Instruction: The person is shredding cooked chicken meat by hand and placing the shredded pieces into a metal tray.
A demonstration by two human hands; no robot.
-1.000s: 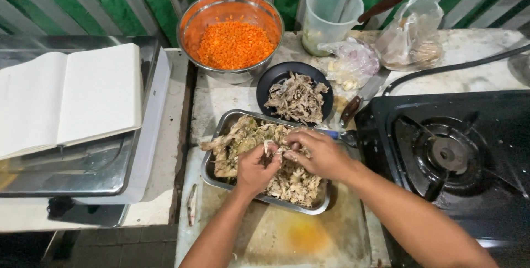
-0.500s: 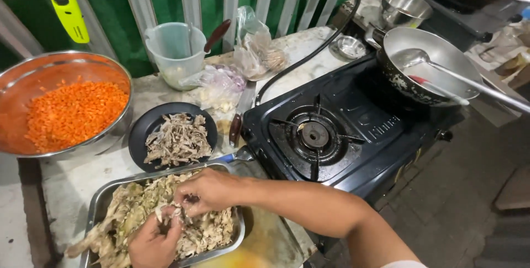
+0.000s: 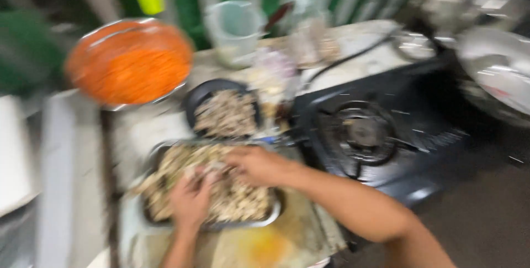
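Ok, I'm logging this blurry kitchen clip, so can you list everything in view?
Metal tray: one, silver, front centre, holding pale shredded food.
Dark bowl: one, black, behind the tray, same shredded food.
Metal bowl: one, back left, filled with orange shreds.
Plastic jug: one, pale, back centre.
Gas stove: one, black, right.
Pan: one, silver, far right.
Left hand: in the tray's food.
Right hand: in the tray's food.

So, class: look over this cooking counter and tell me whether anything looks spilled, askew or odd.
One thing stands out: a yellow-orange stain on the counter just in front of the metal tray of shredded food where both hands work. The picture is blurred, so finer faults cannot be judged.
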